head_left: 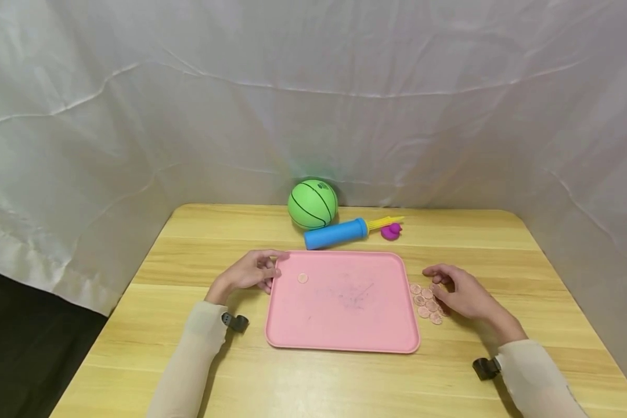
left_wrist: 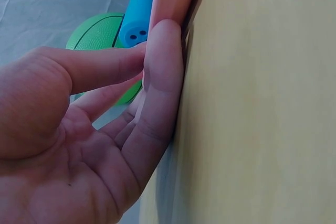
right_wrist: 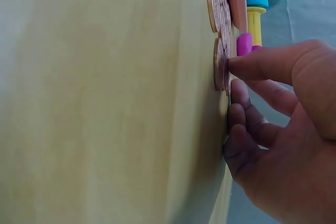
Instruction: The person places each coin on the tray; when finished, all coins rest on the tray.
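Observation:
A pink tray [head_left: 339, 331] lies on the wooden table, with one round copper-coloured coin [head_left: 303, 278] near its upper left. My left hand [head_left: 248, 270] pinches the tray's left rim; in the left wrist view the thumb [left_wrist: 107, 69] lies against the rim and another finger is on its outer side. Beyond the right side of the tray, several similar coins [head_left: 424, 312] lie in a cluster. My right hand [head_left: 464, 293] is over the cluster's right part. Its thumb [right_wrist: 273, 62] touches the coins in the right wrist view, and the other fingers are loosely bent, with nothing visibly gripped.
Behind the tray are a green ball [head_left: 312, 204], a blue pump [head_left: 337, 234] with a yellow ribbed end [head_left: 381, 222], and a small purple duck [head_left: 391, 232]. A grey-white curtain [head_left: 345, 116] hangs along the back and sides of the table [head_left: 303, 383].

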### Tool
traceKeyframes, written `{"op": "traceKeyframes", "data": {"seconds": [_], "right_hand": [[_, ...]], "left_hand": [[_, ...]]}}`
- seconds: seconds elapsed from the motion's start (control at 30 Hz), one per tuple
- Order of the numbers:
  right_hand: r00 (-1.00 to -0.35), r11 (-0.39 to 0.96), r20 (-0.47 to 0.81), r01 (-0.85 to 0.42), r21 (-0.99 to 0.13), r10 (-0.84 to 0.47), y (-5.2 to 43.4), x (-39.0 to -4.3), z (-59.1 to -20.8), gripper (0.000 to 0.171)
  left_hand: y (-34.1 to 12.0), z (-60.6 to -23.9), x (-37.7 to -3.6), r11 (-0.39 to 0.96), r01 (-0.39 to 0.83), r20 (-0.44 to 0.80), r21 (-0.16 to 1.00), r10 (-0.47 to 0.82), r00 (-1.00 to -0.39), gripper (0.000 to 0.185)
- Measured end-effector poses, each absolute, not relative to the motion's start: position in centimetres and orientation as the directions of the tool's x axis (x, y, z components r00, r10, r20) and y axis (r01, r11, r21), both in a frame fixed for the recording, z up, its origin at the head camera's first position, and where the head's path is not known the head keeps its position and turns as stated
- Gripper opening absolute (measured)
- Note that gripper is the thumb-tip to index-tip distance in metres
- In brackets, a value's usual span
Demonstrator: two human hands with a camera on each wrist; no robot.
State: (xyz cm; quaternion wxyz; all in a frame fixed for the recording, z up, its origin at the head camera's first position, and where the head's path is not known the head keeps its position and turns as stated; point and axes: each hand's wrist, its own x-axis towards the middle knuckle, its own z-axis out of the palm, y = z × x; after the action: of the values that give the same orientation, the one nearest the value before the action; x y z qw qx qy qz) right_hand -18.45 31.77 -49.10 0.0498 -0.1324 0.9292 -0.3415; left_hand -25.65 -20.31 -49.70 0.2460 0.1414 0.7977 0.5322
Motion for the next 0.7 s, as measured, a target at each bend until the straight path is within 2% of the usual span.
{"op": "traceKeyframes", "data": {"seconds": [0.4, 0.7], "right_hand": [[-0.946, 0.673, -0.054, -0.187, -0.715, -0.321, 31.24, -18.46, -48.86, 0.039], [-0.978, 0.718, -0.003, -0.152, -0.680, -0.210, 31.80, -18.70, -49.08, 0.039]], "left_hand": [[-20.29, -49.61, -25.65, 0.388, -0.011, -0.221, 0.921, 0.502, -0.836, 0.051], [-20.26, -49.66, -25.68, 0.384, -0.021, -0.227, 0.923, 0.499, -0.837, 0.051]]}}
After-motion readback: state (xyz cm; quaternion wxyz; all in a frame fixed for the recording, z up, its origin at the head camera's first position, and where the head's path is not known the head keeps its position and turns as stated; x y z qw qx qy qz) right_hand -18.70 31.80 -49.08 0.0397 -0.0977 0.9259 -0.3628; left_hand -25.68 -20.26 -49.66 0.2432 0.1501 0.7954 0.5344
